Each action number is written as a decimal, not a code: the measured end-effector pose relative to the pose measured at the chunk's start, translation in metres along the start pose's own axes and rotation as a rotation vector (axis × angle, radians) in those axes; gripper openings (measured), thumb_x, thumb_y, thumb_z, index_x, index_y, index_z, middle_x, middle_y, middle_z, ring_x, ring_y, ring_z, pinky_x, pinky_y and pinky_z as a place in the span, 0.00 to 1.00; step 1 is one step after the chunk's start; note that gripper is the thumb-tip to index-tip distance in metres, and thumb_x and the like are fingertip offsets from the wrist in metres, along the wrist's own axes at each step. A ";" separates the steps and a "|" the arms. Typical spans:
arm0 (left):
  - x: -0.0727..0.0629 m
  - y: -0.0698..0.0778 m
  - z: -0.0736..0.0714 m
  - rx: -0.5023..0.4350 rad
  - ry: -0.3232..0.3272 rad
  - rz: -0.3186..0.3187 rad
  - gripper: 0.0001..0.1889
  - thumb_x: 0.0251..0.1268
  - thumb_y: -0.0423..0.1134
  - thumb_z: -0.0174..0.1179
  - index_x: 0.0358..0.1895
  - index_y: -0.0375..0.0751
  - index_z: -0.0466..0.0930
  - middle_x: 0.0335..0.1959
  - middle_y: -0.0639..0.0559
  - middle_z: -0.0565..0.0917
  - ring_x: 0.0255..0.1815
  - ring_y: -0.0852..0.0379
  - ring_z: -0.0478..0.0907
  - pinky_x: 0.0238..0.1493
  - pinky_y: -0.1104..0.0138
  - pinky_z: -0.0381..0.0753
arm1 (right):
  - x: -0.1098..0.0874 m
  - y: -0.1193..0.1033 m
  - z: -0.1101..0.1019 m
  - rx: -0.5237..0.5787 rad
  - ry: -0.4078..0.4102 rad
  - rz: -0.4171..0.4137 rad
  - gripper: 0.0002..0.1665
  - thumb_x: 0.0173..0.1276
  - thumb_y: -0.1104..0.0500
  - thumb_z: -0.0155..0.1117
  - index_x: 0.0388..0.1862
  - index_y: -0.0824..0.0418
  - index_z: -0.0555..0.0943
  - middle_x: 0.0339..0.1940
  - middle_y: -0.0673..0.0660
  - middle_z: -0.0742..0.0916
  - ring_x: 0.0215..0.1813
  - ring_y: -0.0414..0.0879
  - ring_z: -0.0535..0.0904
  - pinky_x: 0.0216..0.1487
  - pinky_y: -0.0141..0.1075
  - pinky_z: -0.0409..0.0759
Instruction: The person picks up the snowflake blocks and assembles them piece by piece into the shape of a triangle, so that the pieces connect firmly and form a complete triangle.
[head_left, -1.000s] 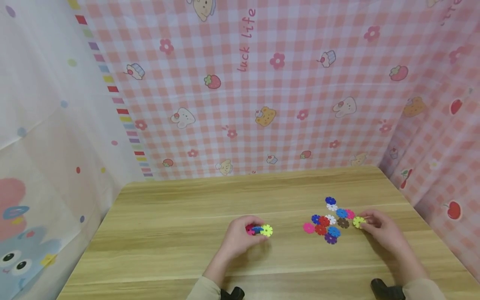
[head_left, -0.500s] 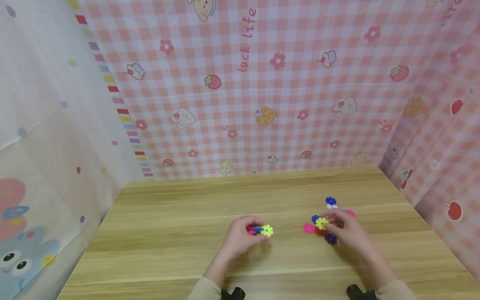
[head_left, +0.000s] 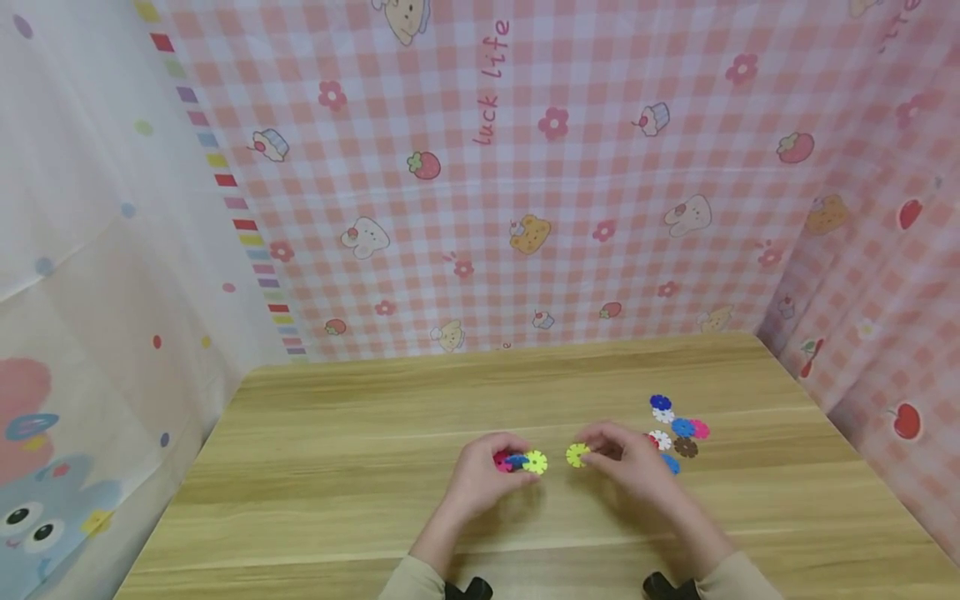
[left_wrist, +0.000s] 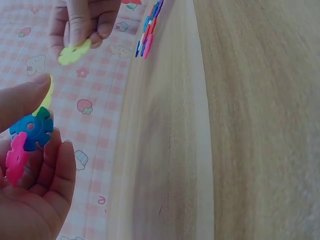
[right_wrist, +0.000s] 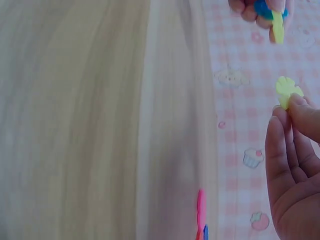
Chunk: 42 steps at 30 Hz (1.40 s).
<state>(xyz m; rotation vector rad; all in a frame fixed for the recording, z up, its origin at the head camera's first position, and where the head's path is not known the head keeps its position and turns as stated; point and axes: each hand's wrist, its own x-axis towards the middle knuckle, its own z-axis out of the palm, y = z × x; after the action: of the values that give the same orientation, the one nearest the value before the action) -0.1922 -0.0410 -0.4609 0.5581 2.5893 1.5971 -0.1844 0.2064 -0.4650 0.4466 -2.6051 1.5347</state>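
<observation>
My left hand (head_left: 487, 471) holds a short chain of notched plastic discs between thumb and fingers. In the left wrist view a pink disc (left_wrist: 17, 159) is joined to a blue disc (left_wrist: 33, 129), with a yellow disc (head_left: 535, 462) at the far end, partly behind the thumb. My right hand (head_left: 630, 462) pinches a loose yellow disc (head_left: 577, 455) by its edge, thumb against fingers. That disc faces the chain's yellow end, a small gap apart. Both hands are above the table.
Right of my right hand lies a loose group of discs on the wooden table (head_left: 360, 467): a dark blue disc (head_left: 661, 402), a brown disc (head_left: 686, 447), a pink disc (head_left: 701, 429) and several more, some hidden by the hand. A checked curtain (head_left: 450, 192) hangs behind.
My right hand has carried the yellow disc leftward from the right side of the loose discs, over them, to near the chain. The left hand has stayed in place.
</observation>
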 end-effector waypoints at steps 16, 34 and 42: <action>0.000 -0.001 0.003 -0.043 0.031 0.002 0.15 0.48 0.37 0.77 0.41 0.40 0.86 0.36 0.55 0.84 0.36 0.59 0.78 0.39 0.68 0.80 | 0.002 -0.017 0.023 0.070 0.011 -0.022 0.11 0.61 0.69 0.71 0.42 0.63 0.85 0.36 0.52 0.87 0.38 0.42 0.82 0.44 0.33 0.82; -0.001 0.009 0.006 -0.091 0.067 0.032 0.13 0.48 0.32 0.77 0.38 0.38 0.87 0.34 0.55 0.85 0.34 0.61 0.79 0.37 0.70 0.81 | 0.002 -0.022 0.027 0.106 0.064 -0.099 0.09 0.58 0.72 0.71 0.34 0.60 0.86 0.34 0.53 0.87 0.37 0.43 0.82 0.41 0.34 0.83; 0.000 0.002 0.004 -0.069 0.060 0.024 0.14 0.49 0.36 0.77 0.40 0.40 0.87 0.37 0.54 0.86 0.38 0.57 0.80 0.40 0.69 0.80 | 0.004 -0.022 0.025 0.085 0.050 0.056 0.08 0.63 0.69 0.69 0.41 0.62 0.84 0.36 0.51 0.87 0.40 0.43 0.83 0.44 0.32 0.82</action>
<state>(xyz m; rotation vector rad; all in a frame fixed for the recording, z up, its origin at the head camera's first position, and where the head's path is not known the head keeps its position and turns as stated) -0.1909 -0.0364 -0.4611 0.5469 2.5670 1.7295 -0.1799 0.1739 -0.4584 0.3401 -2.5429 1.6573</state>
